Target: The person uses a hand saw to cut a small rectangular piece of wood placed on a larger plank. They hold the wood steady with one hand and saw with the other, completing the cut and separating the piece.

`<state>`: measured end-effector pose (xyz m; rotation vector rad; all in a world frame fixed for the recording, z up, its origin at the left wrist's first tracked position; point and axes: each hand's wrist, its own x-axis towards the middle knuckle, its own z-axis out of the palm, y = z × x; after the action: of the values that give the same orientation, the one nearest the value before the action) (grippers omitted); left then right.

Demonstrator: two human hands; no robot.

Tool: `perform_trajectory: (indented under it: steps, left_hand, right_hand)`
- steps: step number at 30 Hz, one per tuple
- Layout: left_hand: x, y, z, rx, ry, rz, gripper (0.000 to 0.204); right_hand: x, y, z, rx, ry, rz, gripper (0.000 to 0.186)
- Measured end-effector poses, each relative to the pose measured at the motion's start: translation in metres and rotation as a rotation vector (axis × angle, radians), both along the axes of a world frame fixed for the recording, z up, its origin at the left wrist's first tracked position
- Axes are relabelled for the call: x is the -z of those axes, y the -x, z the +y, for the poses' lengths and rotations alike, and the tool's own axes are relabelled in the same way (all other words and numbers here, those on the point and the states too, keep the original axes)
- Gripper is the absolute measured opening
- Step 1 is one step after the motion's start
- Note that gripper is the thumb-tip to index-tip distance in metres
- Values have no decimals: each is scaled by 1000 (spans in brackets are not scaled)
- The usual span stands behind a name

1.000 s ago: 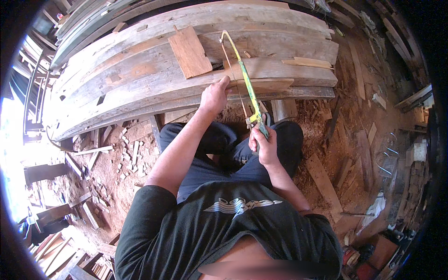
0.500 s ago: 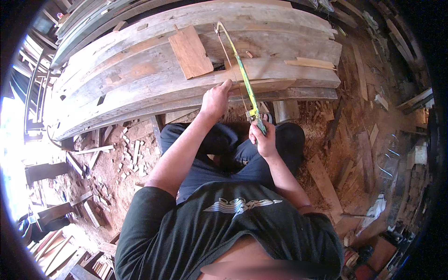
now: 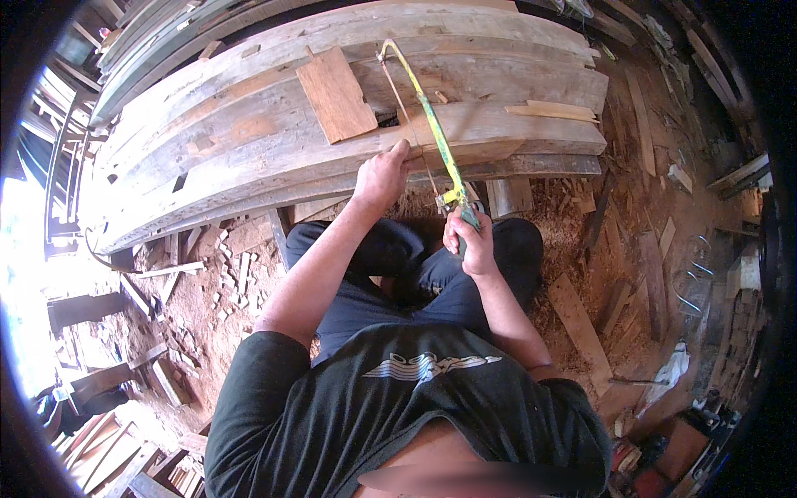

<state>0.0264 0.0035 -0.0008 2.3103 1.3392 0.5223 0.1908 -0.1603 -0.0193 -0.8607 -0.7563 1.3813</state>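
A bow-shaped hand saw (image 3: 437,133) with a yellow-green frame slants across the near edge of a heavy plank bench (image 3: 216,178). Around its green handle my right hand (image 3: 471,241) is closed, below the bench edge. The thin blade runs along the left of the frame, just right of my left hand's fingertips. My left hand (image 3: 382,178) is closed at the bench edge, pinching what looks like a narrow piece of wood (image 3: 473,152); the fingers hide its left end. A flat reddish-brown board (image 3: 336,95) lies on the bench beyond my left hand.
Light wood strips (image 3: 552,111) lie on the bench's right part. Small cut blocks (image 3: 241,270) scatter over the sawdust floor at left, and loose planks (image 3: 579,332) lie at right. Stacked timber (image 3: 174,46) stands behind the bench. My bent legs (image 3: 353,257) are below it.
The saw's far end has shifted slightly left, and the frame sits a little differently in my right hand. My left hand has moved slightly left. The flat board has shifted a little.
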Motion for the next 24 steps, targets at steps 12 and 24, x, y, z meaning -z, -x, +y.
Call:
perform_trajectory:
  steps: [12,24]
  left_hand:
    - [-3,-5,10,-81,0,32,22]
    - [2,0,0,-18,-34,44,17]
  right_hand:
    - [2,13,-51,68,48,-399,23]
    - [-20,3,-44,24,68,-230,23]
